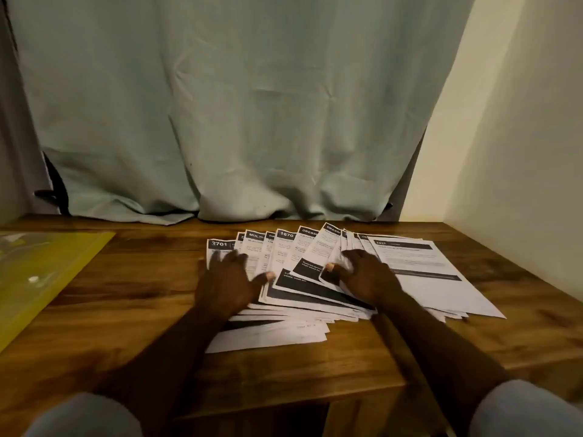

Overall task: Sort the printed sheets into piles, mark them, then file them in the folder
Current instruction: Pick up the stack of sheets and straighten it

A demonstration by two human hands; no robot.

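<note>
Dim, warm light; the wall right of the printed sheets is brightest. On the sheets, the left hand and right hand read as dark, motion-blurred shapes. Glare spots mark the yellow folder left of the sheets. Print is soft, frame edges bow

Wooden table, dark brown grain, set against a wall on the right. Printed sheets lie fanned across the centre and right of the top, overlapping, black header bands showing along the far edge – the leftmost reads 2701, the rightmost 2437. More sheets splay out from under the fan toward the near edge. Yellow folder lies flat at the far left, well apart from the papers. Curtain hem rests on the back edge.
</note>
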